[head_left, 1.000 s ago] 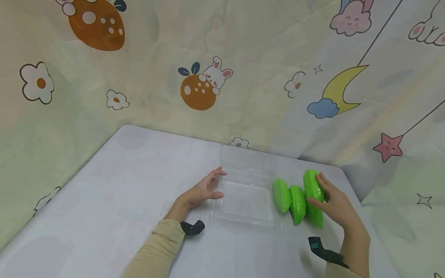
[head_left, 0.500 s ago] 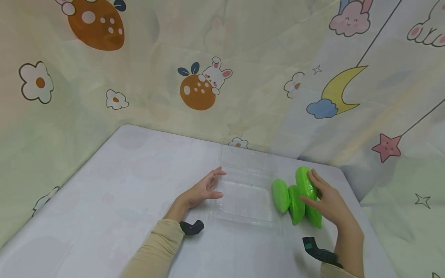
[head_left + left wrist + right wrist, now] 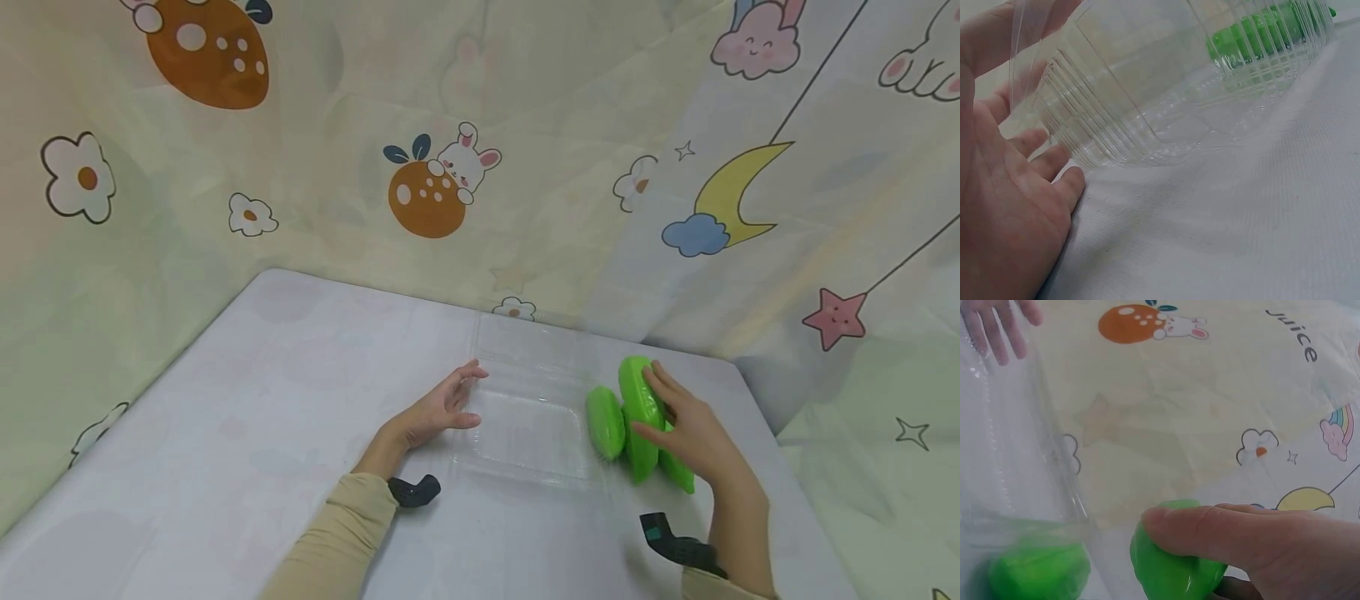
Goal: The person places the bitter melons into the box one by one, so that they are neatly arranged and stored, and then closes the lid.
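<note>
My right hand [image 3: 692, 427] holds a glossy bright green oblong piece [image 3: 637, 387] between thumb and fingers, over the row of similar pieces. In the right wrist view the thumb lies across this green piece [image 3: 1179, 578]. Another green piece [image 3: 604, 423] lies at the right side of the clear plastic container [image 3: 528, 429]; the left wrist view shows green [image 3: 1260, 34] through the ribbed walls. A further green piece [image 3: 681, 472] shows partly below my right hand. Around the container's left edge my left hand [image 3: 438, 408] has its fingers spread, fingertips right at the wall.
A raised clear lid [image 3: 528, 342] extends behind the container. The white-covered table [image 3: 330, 358] ends at a patterned cloth backdrop [image 3: 322, 167]. Black curved camera mounts [image 3: 414, 492] sit at both wrists.
My right hand has moved left with the green piece, away from the rightmost piece and over the middle one. The left hand has stayed put at the container.
</note>
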Tool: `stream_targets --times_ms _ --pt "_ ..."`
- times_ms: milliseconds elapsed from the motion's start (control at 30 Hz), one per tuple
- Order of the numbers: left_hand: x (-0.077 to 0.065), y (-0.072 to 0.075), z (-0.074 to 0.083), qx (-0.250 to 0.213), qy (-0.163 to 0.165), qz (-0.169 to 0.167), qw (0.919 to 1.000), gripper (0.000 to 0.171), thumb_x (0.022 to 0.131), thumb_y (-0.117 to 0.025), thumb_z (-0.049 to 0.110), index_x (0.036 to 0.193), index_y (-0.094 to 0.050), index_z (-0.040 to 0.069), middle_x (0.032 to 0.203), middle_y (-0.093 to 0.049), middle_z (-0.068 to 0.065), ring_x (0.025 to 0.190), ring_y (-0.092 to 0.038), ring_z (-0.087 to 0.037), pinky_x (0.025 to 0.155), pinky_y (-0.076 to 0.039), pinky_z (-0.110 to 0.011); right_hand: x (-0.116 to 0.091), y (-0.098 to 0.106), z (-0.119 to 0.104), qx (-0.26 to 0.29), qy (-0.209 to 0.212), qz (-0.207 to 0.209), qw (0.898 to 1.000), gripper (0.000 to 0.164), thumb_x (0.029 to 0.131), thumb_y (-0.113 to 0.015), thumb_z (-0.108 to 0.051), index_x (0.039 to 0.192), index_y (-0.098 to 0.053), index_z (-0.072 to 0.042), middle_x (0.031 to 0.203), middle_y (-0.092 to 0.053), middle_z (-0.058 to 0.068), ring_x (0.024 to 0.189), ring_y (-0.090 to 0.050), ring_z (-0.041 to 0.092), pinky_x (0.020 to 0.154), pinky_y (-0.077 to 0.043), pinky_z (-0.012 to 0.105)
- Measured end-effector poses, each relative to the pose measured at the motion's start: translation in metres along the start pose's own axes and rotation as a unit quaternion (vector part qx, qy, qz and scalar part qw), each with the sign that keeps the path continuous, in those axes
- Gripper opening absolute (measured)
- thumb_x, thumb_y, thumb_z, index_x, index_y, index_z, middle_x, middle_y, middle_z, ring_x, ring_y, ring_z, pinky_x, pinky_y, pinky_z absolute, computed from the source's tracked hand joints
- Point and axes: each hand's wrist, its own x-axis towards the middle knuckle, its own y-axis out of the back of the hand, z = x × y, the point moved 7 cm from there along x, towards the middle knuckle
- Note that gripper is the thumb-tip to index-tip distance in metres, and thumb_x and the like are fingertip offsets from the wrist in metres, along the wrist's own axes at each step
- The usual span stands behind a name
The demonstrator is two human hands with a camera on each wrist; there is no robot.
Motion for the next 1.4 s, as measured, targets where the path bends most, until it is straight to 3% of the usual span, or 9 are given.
stream_targets --times_ms 200,533,700,967,1200,1400 --pt "-0.001 0.0 0.0 -0.009 -0.012 -0.012 0.9998 0.08 0.08 -0.074 0.025 0.145 -0.028 0.02 0.161 0.007 0.004 0.149 0.008 -0.019 0.122 -0.003 -0.04 0.003 -0.005 -0.011 0.006 0.014 -0.004 1.0 0.086 0.084 -0.071 -0.032 0.151 -0.021 -0.012 0.159 -0.015 0.014 0.138 -0.027 0.046 0.103 -0.038 0.059" --pt "-0.002 -0.002 0.002 -0.023 -0.031 -0.038 0.9985 0.094 0.075 -0.076 0.038 0.149 -0.021 0.018 0.161 0.012 0.002 0.148 0.013 -0.02 0.121 0.003 -0.045 0.006 -0.013 -0.027 0.02 0.037 -0.009 0.999 0.085 0.083 -0.072 -0.029 0.151 -0.023 -0.012 0.159 -0.017 0.013 0.136 -0.034 0.043 0.098 -0.046 0.051" --pt "-0.002 -0.002 0.003 -0.023 -0.044 -0.049 0.9976 0.095 0.076 -0.075 0.035 0.15 -0.019 0.017 0.161 0.012 0.0 0.148 0.014 -0.021 0.121 0.005 -0.046 0.009 -0.02 -0.036 0.026 0.043 -0.018 0.999 0.085 0.083 -0.073 -0.025 0.151 -0.024 -0.012 0.159 -0.016 0.012 0.138 -0.03 0.043 0.099 -0.046 0.053" --pt "-0.003 -0.001 0.004 -0.026 -0.052 -0.055 0.9968 0.09 0.076 -0.072 0.022 0.15 -0.021 0.015 0.161 0.012 -0.001 0.148 0.014 -0.021 0.121 0.006 -0.048 0.013 -0.027 -0.05 0.01 0.063 -0.007 0.998 0.086 0.082 -0.072 -0.039 0.15 -0.027 -0.014 0.158 -0.021 0.012 0.139 -0.03 0.042 0.102 -0.041 0.058" --pt "-0.002 -0.003 0.005 -0.022 -0.054 -0.054 0.9968 0.08 0.074 -0.062 0.008 0.145 -0.025 0.01 0.161 0.012 -0.004 0.148 0.015 -0.021 0.12 0.007 -0.048 0.017 -0.037 -0.06 0.045 0.084 -0.011 0.995 0.084 0.082 -0.073 -0.035 0.15 -0.029 -0.014 0.158 -0.021 0.011 0.14 -0.03 0.04 0.096 -0.049 0.047" --pt "-0.003 -0.004 0.006 -0.026 -0.048 -0.05 0.9973 0.076 0.073 -0.058 0.005 0.141 -0.023 0.005 0.161 0.013 -0.004 0.147 0.016 -0.022 0.12 0.009 -0.048 0.02 -0.049 -0.07 0.059 0.097 -0.02 0.993 0.082 0.082 -0.073 -0.029 0.149 -0.03 -0.014 0.158 -0.022 0.01 0.14 -0.03 0.037 0.099 -0.048 0.045"
